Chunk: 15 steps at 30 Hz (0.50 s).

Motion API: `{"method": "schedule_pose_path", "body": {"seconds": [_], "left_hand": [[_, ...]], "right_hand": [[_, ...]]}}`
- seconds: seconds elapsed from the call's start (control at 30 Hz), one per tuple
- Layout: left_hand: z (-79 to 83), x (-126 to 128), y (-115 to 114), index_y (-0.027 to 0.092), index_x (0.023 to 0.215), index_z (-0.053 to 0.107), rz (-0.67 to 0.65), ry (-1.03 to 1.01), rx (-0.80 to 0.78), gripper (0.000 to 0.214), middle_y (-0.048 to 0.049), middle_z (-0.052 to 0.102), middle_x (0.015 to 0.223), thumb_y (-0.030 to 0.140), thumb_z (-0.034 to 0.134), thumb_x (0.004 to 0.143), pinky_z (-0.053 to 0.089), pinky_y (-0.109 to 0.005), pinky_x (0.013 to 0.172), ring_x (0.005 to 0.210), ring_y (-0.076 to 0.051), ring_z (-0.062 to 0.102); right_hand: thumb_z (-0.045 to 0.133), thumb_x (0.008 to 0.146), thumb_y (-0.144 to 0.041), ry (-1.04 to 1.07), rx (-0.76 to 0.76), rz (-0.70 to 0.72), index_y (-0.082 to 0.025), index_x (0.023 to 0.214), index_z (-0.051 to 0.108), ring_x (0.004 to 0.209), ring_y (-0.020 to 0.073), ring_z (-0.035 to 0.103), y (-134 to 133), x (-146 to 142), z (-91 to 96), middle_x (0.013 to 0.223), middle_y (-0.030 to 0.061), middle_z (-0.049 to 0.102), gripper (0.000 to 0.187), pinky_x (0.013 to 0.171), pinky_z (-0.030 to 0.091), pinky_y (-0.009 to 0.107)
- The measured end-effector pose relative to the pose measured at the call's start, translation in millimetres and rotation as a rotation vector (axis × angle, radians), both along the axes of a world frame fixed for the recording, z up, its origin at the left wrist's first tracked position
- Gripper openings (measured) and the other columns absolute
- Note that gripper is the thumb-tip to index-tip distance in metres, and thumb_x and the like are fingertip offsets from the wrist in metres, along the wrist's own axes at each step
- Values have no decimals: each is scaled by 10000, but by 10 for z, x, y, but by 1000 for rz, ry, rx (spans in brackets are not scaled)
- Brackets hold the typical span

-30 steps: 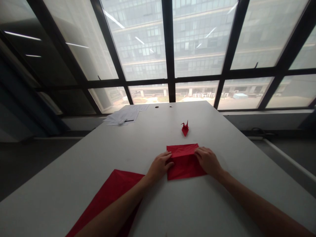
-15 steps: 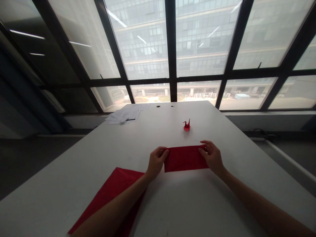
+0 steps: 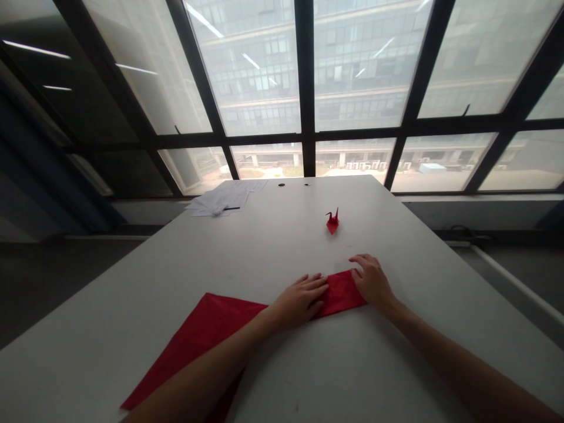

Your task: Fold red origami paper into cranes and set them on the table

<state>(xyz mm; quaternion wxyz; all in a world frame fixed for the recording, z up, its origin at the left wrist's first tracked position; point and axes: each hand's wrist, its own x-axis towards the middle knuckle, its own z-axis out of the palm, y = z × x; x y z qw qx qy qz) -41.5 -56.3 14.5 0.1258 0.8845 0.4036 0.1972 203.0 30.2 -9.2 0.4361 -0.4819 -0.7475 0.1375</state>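
A folded red paper (image 3: pixel 341 292) lies flat on the white table (image 3: pixel 282 247) in front of me. My left hand (image 3: pixel 301 301) rests flat on its left part with fingers stretched out. My right hand (image 3: pixel 372 281) lies on its right end, fingers spread and pressing down. Only a narrow strip of the folded paper shows between the two hands. Farther back on the table stands a small red paper crane (image 3: pixel 332 221).
A larger red sheet (image 3: pixel 207 335) lies under my left forearm at the near left. White papers (image 3: pixel 220 201) sit at the far left corner. Two dark holes (image 3: pixel 281 184) mark the far edge, with large windows behind.
The red paper went from a wider rectangle, lifted and held by its ends, to a narrower folded strip laid down nearer me. Both hands now press flat on it.
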Motion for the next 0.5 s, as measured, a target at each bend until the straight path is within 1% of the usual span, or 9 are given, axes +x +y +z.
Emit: {"method": "schedule_pose_path", "body": {"seconds": [0.07, 0.1, 0.13, 0.17, 0.2, 0.27, 0.3, 0.37, 0.5], "left_hand": [[13, 0, -11, 274, 1461, 456, -13, 17, -25, 535, -65, 452, 1519, 292, 562, 937, 266, -483, 1204, 1435, -257, 376], [16, -6, -11, 274, 1471, 442, -12, 17, -29, 560, -70, 439, 1527, 316, 578, 929, 256, -483, 1207, 1440, -260, 367], [15, -11, -9, 273, 1481, 427, -11, 17, -32, 584, -73, 426, 1534, 334, 588, 923, 246, -482, 1210, 1443, -263, 359], [12, -16, -6, 273, 1489, 414, -10, 22, -34, 601, -75, 412, 1541, 342, 592, 920, 238, -482, 1212, 1448, -264, 349], [5, -20, -4, 271, 1498, 399, -8, 30, -36, 614, -76, 397, 1549, 344, 591, 919, 231, -483, 1213, 1454, -265, 335], [-17, -23, 0, 268, 1513, 368, 2, 48, -37, 637, -78, 371, 1561, 345, 589, 920, 225, -485, 1213, 1462, -267, 317], [-30, -24, 1, 271, 1518, 357, 6, 53, -35, 642, -77, 364, 1564, 350, 586, 923, 228, -484, 1212, 1461, -267, 318], [-52, -29, 1, 282, 1524, 344, 11, 56, -29, 637, -70, 357, 1568, 364, 572, 935, 232, -476, 1211, 1459, -265, 322], [-59, -48, -2, 312, 1540, 295, 0, 88, -27, 599, -47, 337, 1580, 411, 493, 983, 192, -460, 1221, 1475, -249, 283]], "right_hand": [[560, 837, -209, 131, 67, -10, -195, 984, 717, 1132, 319, 568, -65, -50, 114, 1134, 144, 664, 215, 1021, 441, 538], [552, 866, -250, 239, 41, 42, -200, 983, 716, 1145, 306, 570, -107, -95, 164, 1143, 137, 663, 207, 1028, 450, 521], [539, 895, -302, 371, -45, 129, -207, 993, 711, 1123, 286, 598, -152, -151, 198, 1145, 124, 671, 220, 997, 489, 490], [526, 917, -365, 509, -189, 241, -210, 1030, 703, 1083, 272, 633, -195, -214, 211, 1141, 114, 683, 261, 939, 536, 466], [493, 940, -423, 650, -360, 356, -208, 1090, 685, 1084, 269, 651, -231, -278, 201, 1167, 116, 684, 325, 922, 554, 463], [416, 970, -501, 850, -636, 508, -212, 1185, 643, 1161, 263, 639, -256, -374, 121, 1225, 129, 675, 426, 971, 542, 474], [392, 975, -524, 897, -726, 525, -213, 1172, 643, 1183, 257, 632, -236, -393, 60, 1224, 135, 678, 446, 995, 533, 471], [352, 977, -552, 953, -806, 484, -215, 1105, 647, 1187, 260, 636, -135, -362, -67, 1192, 151, 686, 466, 1004, 531, 478], [364, 982, -460, 1103, -748, 267, -226, 955, 633, 1140, 264, 663, 155, -142, -216, 1094, 150, 708, 358, 1033, 515, 488]]}}
